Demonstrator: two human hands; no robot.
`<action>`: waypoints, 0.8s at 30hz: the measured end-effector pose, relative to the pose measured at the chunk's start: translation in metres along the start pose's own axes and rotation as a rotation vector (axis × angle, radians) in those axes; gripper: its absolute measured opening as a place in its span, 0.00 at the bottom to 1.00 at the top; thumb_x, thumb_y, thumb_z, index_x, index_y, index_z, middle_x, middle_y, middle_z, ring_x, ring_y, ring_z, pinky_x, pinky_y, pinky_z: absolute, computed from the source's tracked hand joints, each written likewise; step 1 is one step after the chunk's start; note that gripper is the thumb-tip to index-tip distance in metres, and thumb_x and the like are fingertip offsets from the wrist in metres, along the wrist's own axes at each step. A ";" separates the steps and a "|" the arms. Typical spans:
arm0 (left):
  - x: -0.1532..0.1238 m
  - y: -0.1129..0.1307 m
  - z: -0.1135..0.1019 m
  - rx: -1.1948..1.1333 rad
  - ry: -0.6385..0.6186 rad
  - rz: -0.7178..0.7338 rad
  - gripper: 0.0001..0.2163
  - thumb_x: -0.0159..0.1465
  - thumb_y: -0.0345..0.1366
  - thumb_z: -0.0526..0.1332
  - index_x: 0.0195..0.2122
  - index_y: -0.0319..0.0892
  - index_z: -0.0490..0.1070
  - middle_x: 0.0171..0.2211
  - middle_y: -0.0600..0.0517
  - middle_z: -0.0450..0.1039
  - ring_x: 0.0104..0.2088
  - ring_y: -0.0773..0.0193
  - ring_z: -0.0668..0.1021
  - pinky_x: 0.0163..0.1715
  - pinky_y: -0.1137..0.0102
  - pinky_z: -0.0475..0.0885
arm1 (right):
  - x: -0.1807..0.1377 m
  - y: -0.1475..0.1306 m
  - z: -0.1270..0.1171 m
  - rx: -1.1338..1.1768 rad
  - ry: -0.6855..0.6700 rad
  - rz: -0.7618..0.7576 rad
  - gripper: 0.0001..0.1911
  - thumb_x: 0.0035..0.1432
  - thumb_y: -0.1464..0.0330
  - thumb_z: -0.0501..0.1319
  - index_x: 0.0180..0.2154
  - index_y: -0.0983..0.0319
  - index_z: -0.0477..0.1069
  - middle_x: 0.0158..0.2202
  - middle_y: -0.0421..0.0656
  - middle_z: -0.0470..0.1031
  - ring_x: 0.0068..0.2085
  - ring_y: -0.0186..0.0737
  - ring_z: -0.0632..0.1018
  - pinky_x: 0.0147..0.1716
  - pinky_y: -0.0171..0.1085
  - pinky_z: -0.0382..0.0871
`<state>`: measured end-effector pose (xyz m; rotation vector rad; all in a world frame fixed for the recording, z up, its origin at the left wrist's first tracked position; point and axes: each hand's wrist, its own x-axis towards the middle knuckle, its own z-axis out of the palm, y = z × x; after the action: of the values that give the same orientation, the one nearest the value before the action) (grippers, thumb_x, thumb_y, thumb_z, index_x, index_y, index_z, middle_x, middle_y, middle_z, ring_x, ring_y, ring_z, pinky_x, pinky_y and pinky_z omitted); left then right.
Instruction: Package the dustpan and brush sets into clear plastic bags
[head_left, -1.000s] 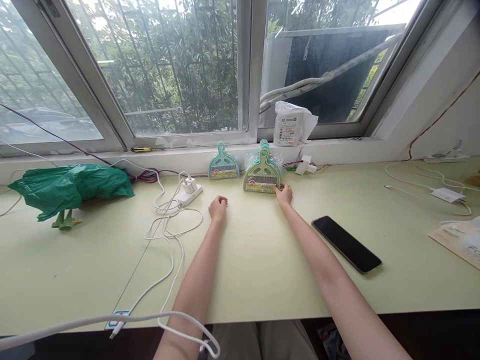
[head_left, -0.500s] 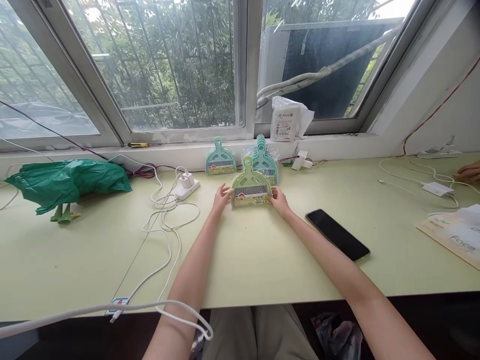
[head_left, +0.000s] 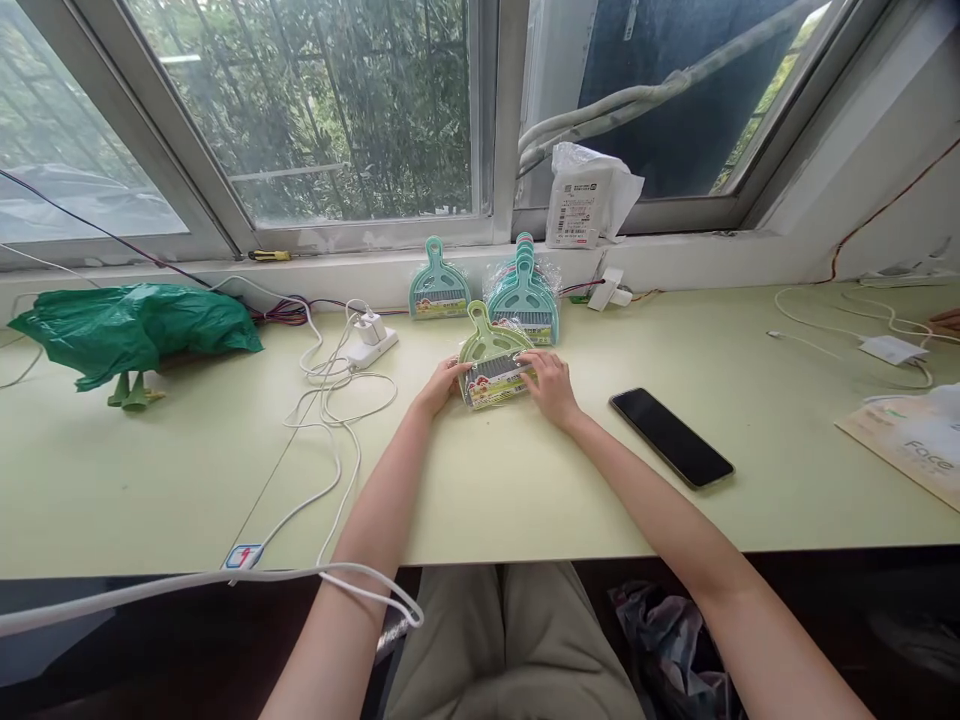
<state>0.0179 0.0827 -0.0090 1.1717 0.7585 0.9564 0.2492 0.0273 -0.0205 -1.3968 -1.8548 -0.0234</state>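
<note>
A light green dustpan-and-brush set (head_left: 491, 372) in clear wrap stands tilted on the table, with a printed label across its lower front. My left hand (head_left: 441, 388) grips its lower left edge, the thumb on the front. On the other side, my right hand (head_left: 553, 388) holds the right part, with fingers laid over the brush bristles and label. Just behind it stand several teal dustpan sets (head_left: 523, 300) in a row, front to back, also wrapped. To their left, one more teal dustpan set (head_left: 437, 285) leans by the window wall.
A black phone (head_left: 671, 437) lies right of my right arm. White cables (head_left: 330, 440) and a power strip (head_left: 373, 347) spread on the left, beyond them a green plastic bag (head_left: 142, 330). At right are a tissue pack (head_left: 911, 440) and part of another person's hand (head_left: 946, 320).
The green dustpan set has gone from nearly upright and level to tilted, its handle leaning left. My right hand has moved from its edge onto its front. The view has dipped slightly.
</note>
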 end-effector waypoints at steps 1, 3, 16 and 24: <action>0.000 0.000 0.000 -0.010 0.009 -0.005 0.16 0.54 0.38 0.67 0.42 0.38 0.71 0.36 0.48 0.78 0.33 0.63 0.79 0.36 0.68 0.76 | -0.001 -0.002 0.000 -0.009 0.026 -0.002 0.15 0.63 0.70 0.52 0.51 0.57 0.66 0.55 0.47 0.70 0.56 0.47 0.69 0.55 0.47 0.60; 0.002 0.000 -0.003 -0.031 0.087 -0.009 0.14 0.54 0.36 0.66 0.41 0.38 0.71 0.33 0.49 0.77 0.32 0.63 0.79 0.35 0.67 0.76 | 0.000 0.000 0.000 0.010 0.129 0.077 0.16 0.65 0.71 0.48 0.51 0.58 0.66 0.52 0.47 0.72 0.54 0.45 0.71 0.53 0.45 0.62; 0.011 0.014 -0.042 -0.260 0.546 0.039 0.13 0.59 0.38 0.56 0.44 0.41 0.68 0.34 0.48 0.78 0.41 0.57 0.80 0.46 0.61 0.77 | 0.062 0.058 0.043 -0.206 -0.217 0.205 0.28 0.63 0.72 0.49 0.64 0.67 0.57 0.66 0.50 0.59 0.64 0.49 0.63 0.62 0.48 0.58; 0.015 0.010 -0.043 -0.288 0.494 0.006 0.13 0.55 0.38 0.61 0.41 0.43 0.68 0.35 0.48 0.77 0.44 0.55 0.80 0.45 0.62 0.77 | 0.087 0.072 0.055 -0.293 -0.295 0.272 0.30 0.64 0.70 0.45 0.67 0.61 0.52 0.70 0.42 0.50 0.70 0.47 0.53 0.65 0.52 0.52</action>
<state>-0.0160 0.1147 -0.0098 0.6900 0.9672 1.3350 0.2701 0.1502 -0.0364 -1.9353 -1.9360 0.0522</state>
